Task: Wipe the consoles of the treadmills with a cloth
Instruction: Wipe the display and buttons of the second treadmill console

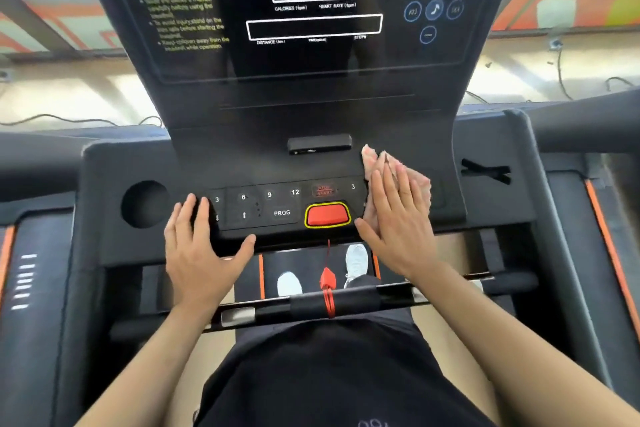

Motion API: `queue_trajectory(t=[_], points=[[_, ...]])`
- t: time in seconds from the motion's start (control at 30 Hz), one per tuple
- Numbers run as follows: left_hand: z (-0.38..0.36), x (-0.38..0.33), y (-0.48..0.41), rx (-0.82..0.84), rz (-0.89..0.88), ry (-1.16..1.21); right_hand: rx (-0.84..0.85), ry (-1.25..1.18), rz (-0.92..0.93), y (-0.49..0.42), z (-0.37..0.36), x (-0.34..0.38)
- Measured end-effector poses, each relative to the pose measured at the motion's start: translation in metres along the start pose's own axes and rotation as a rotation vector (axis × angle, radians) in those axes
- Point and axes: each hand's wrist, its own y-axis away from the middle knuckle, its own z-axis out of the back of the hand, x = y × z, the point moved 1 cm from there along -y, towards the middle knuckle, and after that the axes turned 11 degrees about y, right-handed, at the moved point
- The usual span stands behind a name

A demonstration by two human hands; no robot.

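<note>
You stand on the treadmill facing its console [194,163], both bare arms reaching forward. Your right hand [398,218] lies flat with fingers extended and together, palm pressing a pale pink cloth [375,158] against the right part of the console deck; nothing is clenched, the cloth is pinned under the open palm rather than gripped. The cloth shows above the fingertips and along both sides of the hand, its upper corner reaching just below and to the right of the small black port block [320,143]. Your left hand [199,243] rests open and empty on the left end of the button panel [273,206], fingers spread over the front edge, thumb pointing toward the red stop button [327,214]. That button, outlined in yellow, sits between your two hands. A red safety cord [328,279] hangs from below it and wraps the front handlebar [346,300]. A round cup recess [143,204] lies left of your left hand. The upright display [313,24] is dark, with white-framed readout windows and a yellow caution notice [183,17] at left. White shoes [289,282] show on the belt below.
</note>
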Motion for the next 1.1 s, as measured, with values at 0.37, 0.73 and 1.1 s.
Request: queue_trajectory(t=[0.37, 0.73, 1.1], points=[[0.015, 0.017, -0.001, 0.038, 0.016, 0.150, -0.023, -0.065, 0.090, -0.028, 0.008, 0.084], [0.029, 0.032, -0.007, 0.095, 0.013, 0.284, 0.049, -0.028, 0.235, -0.052, 0.023, 0.160], [0.035, 0.011, -0.017, 0.051, -0.158, 0.390, -0.082, -0.401, 0.302, -0.057, 0.050, 0.153]])
